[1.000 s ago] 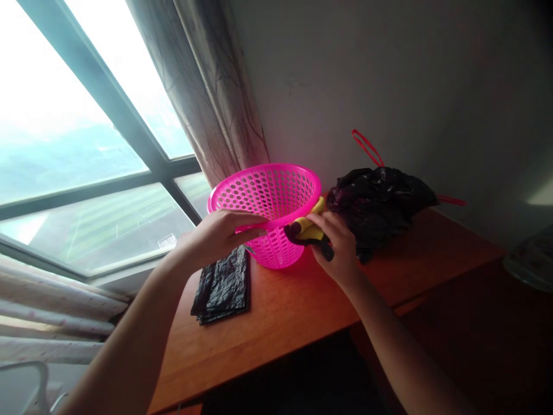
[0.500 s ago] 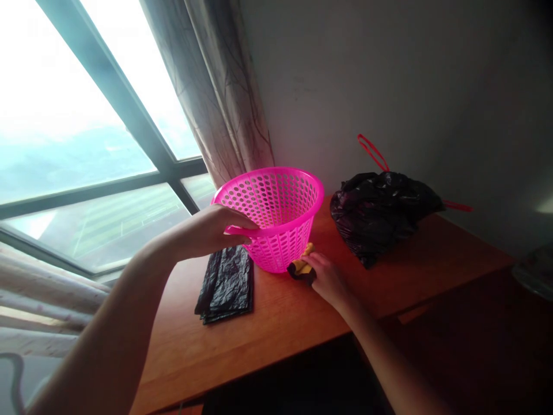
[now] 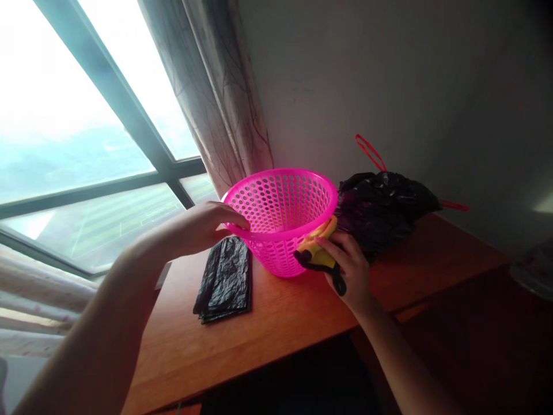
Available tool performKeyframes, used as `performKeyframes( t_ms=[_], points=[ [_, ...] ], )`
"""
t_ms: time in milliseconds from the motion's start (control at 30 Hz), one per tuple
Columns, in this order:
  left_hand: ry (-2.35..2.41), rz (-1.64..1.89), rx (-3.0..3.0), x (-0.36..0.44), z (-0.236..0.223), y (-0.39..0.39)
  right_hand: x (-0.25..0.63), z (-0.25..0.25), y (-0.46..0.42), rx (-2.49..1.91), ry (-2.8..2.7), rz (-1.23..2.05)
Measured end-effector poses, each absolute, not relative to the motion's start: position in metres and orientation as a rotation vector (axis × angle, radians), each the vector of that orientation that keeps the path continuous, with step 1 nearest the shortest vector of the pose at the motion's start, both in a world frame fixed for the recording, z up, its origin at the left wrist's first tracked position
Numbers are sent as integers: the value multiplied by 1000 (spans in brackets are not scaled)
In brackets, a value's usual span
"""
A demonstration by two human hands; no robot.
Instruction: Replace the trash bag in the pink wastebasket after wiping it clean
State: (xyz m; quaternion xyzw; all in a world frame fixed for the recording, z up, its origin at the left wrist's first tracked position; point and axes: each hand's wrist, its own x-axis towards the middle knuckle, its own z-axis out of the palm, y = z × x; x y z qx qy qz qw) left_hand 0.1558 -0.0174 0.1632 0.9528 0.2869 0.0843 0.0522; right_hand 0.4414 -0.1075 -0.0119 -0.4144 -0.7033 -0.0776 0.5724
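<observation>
pink plastic is being shown mid-frame in the head view: the basket [image 3: 280,253] is being borne by the table [image 3: 268,328], mouth up, and whether it is being tilted a little cannot be told. its rim is being gripped at the near left by the left hand [image 3: 212,222]; the fingers are being held close together and hooked over the edge into the mouth, while the thumb is being partly hidden, so how hard the rim is being pinched cannot be told.

at the other side, a yellow and black cloth [image 3: 325,253] is being pinched between the bent fingers and thumb of the right hand [image 3: 355,271]. it is being pressed, by the look of it, to the basket's outer wall just under the rim, though the exact contact is being covered by the cloth itself.

just left of the basket, folded bags [image 3: 227,282] are being laid flat; to its right, behind the right hand, a crumpled bag [image 3: 389,202] with red ties [image 3: 369,151] is being rested on the table.

judging by both grips, the basket's outside is being wiped. for a further stroke, a steady rim is being called for on the left, with the cloth being pressed evenly along the holed wall so that no edge is being snagged.
</observation>
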Motion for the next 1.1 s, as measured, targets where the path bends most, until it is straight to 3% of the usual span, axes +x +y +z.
performKeyframes(
  t_ms=[400, 567, 800, 1100],
  points=[
    [1031, 490, 2873, 150, 167, -8, 421, -89, -98, -1332, -1891, 288],
    [1015, 648, 2852, 207, 172, -36, 430, -66, -92, -1175, -1729, 252],
    [1120, 386, 2925, 276, 144, -46, 442, -2, -85, -1019, -1599, -57],
    [1099, 471, 2893, 273, 135, -35, 445, -27, -86, -1103, -1115, -16]
  ],
)
